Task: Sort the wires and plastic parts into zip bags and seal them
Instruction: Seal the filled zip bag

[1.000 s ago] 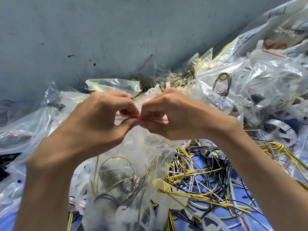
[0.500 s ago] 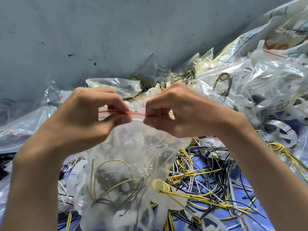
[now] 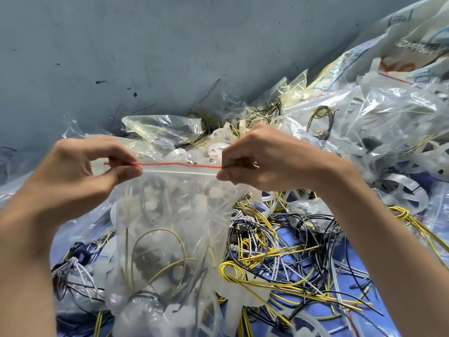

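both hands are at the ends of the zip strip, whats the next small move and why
Probably a last firm pinch at each corner. The left hand and right hand pinch opposite ends of the red-lined strip on the zip bag; the stretch between them looks flat and shut, but the fingers hide the ends, so those may not be closed.

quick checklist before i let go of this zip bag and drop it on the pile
1. left hand pinches the left end of the zip strip: ok
2. right hand pinches its right end: ok
3. strip taut and straight between the hands: ok
4. strip pressed shut along its whole length: cannot tell
5. yellow wire sits inside the zip bag, below the strip: ok
6. loose wires all bagged: not ok, many lie on the blue surface
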`<act>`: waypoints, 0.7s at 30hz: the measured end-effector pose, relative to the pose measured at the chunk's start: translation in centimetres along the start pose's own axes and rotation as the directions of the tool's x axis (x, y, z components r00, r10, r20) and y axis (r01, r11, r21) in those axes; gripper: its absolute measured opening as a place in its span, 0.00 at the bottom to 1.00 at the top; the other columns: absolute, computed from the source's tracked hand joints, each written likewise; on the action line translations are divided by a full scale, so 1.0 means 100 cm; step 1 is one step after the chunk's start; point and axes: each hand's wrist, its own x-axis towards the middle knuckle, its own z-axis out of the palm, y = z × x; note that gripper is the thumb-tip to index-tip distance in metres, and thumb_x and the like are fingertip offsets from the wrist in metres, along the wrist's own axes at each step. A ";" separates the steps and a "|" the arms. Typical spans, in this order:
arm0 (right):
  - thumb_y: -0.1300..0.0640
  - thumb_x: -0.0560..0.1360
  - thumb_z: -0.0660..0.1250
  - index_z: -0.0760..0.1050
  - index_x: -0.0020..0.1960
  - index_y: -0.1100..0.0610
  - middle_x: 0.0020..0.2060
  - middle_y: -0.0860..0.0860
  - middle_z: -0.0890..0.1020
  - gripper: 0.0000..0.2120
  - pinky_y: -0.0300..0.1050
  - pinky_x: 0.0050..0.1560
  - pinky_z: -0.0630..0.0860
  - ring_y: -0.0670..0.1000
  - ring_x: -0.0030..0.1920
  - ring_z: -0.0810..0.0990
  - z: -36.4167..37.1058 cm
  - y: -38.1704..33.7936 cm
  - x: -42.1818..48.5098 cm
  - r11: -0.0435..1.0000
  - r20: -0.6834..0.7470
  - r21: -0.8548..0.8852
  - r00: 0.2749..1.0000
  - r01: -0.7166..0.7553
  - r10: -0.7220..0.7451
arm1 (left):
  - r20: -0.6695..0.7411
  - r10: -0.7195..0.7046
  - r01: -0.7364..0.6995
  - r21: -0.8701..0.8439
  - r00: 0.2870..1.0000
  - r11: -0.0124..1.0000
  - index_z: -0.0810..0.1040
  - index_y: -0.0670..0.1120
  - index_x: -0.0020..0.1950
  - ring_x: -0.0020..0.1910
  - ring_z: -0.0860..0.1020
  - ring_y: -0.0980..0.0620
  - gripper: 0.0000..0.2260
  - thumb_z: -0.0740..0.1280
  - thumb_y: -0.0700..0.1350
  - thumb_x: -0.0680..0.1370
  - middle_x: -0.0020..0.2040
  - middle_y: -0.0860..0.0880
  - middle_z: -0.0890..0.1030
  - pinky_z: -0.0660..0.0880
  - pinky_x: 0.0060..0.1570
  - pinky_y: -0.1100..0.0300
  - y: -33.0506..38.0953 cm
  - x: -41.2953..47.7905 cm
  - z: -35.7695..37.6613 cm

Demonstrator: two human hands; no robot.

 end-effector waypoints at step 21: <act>0.45 0.76 0.63 0.80 0.55 0.58 0.47 0.50 0.82 0.19 0.44 0.44 0.76 0.45 0.43 0.80 0.009 -0.006 0.003 0.999 0.079 0.007 0.996 -0.045 0.045 | 0.018 -0.015 0.015 -0.014 1.000 1.000 0.79 0.58 0.41 0.40 0.76 0.68 0.06 0.74 0.49 0.68 0.40 0.63 0.80 0.69 0.46 0.77 0.017 0.002 -0.001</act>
